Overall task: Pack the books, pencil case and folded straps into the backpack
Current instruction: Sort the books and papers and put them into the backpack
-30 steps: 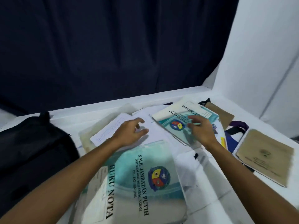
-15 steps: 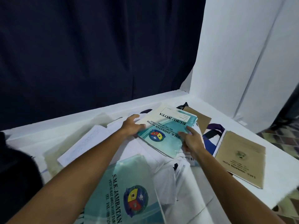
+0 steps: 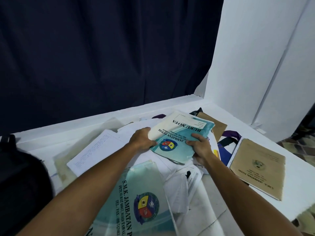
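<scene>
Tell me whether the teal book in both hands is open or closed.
Closed: the teal book shows only its front cover, gripped at its edges by the left hand and right hand.

A dark navy fabric curtain (image 3: 102,51) hangs behind my white table (image 3: 293,169), with white panelled wall (image 3: 255,57) beside it.

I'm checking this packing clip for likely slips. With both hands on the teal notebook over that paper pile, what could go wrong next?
1. The teal notebook is held only at its near edges by the left hand and right hand, so it may sag or slip.
2. Loose papers underneath could drag along.
3. The backpack sits far left, a long carry.
</scene>
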A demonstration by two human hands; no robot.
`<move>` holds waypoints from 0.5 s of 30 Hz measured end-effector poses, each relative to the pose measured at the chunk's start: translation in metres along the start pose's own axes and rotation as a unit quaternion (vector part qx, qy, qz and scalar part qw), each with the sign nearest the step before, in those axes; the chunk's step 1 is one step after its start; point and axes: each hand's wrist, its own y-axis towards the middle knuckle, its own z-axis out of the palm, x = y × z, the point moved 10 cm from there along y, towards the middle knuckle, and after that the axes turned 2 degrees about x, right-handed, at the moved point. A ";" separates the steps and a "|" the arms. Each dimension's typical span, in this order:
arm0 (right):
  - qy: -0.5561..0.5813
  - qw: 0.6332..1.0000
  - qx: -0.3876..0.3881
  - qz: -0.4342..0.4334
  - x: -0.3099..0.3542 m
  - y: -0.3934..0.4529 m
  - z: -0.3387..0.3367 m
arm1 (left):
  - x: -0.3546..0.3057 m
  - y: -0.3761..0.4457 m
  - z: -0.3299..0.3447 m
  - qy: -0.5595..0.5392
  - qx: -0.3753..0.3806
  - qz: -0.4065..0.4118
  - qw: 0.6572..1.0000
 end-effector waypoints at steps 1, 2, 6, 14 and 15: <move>0.004 1.000 -0.007 -0.005 -0.003 0.002 0.000 | -0.001 0.003 -0.004 0.069 -0.016 0.004 0.998; 0.009 1.000 -0.012 -0.009 -0.006 0.003 0.001 | -0.001 0.006 -0.007 0.122 -0.025 0.006 0.992; -0.005 0.999 -0.031 -0.027 -0.011 0.011 0.001 | 0.007 0.022 -0.001 0.132 0.018 -0.007 0.991; 0.067 0.997 -0.018 -0.022 -0.004 0.011 0.000 | 0.006 0.031 0.001 0.002 0.042 -0.017 0.999; 0.061 0.998 -0.016 -0.021 0.000 0.009 -0.001 | 0.005 0.030 0.002 -0.046 0.051 -0.019 0.997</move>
